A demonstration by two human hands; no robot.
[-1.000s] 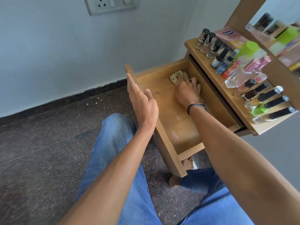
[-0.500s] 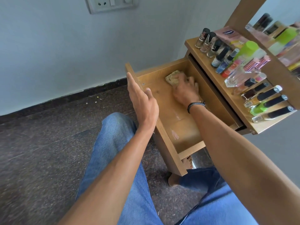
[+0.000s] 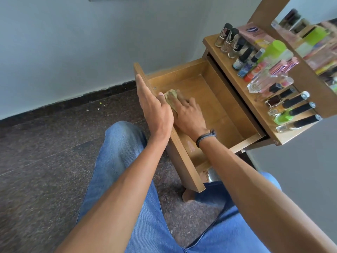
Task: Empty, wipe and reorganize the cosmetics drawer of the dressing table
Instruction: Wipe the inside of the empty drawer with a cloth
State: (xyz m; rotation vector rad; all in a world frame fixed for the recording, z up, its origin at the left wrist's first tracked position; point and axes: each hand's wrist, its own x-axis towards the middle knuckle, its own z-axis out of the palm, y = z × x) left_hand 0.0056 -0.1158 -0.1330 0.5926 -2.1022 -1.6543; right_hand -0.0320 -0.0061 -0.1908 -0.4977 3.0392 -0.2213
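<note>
Change: the right hand [image 3: 187, 114] has swept the cloth [image 3: 171, 99] across the far end of the drawer [image 3: 215, 106], from the side near the table to the corner at the front panel [image 3: 182, 161].
Right hand: flat, fingers spread and nearly straight, pressing the cloth onto the drawer floor.
Left hand [image 3: 156, 110]: in the same place as before, fingers straight along the top edge of the front panel, holding nothing. It seems to steady the drawer.
Where the things are: the drawer is pulled out and holds only the cloth. The bottles [image 3: 299, 123] stand and lie on the table top [image 3: 210, 45].
Meaning for the task: emptying looks done and wiping is in progress. The far strip is probably finished now. A pale mark [image 3: 190, 146] is on the floor near the right wrist, so I judge the near part is not yet wiped. Putting the bottles back is not begun.
Hidden: most of the cloth lies under the right hand, and the floor below the hand cannot be seen. The inner end of the drawer goes under the table top.
Cut off: the mirror [image 3: 310, 42] leaves the picture at the right edge.
Hard to read: the bottle labels are too small.
</note>
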